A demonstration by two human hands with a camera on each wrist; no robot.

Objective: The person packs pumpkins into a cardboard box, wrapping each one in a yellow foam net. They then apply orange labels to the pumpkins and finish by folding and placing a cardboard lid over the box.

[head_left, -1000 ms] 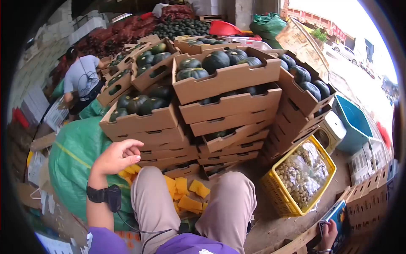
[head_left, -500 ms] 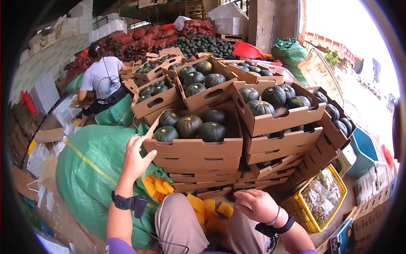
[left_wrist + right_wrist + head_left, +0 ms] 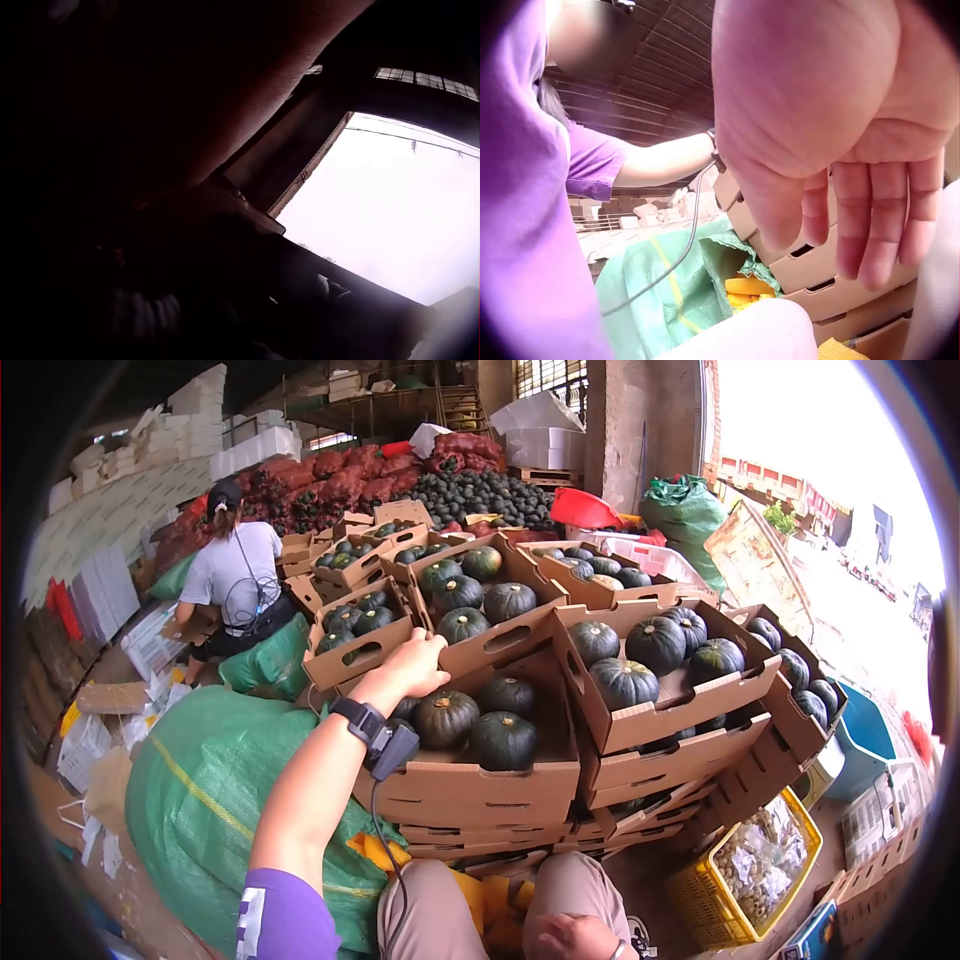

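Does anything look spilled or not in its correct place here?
Perhaps: ribbed yellow pieces lie between the person's knees, outside the open green woven bag holding similar ones. Also, the brown cardboard boxes of dark-green pumpkins sit with edges misaligned.

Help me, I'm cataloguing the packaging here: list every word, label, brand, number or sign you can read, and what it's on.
No text can be read with certainty.
Blue box, lower right of the head view: pale marks, too small and cut off to read.
Purple sleeve: white patch, no legible lettering.
Cardboard trays of squash: no readable print on the visible sides.
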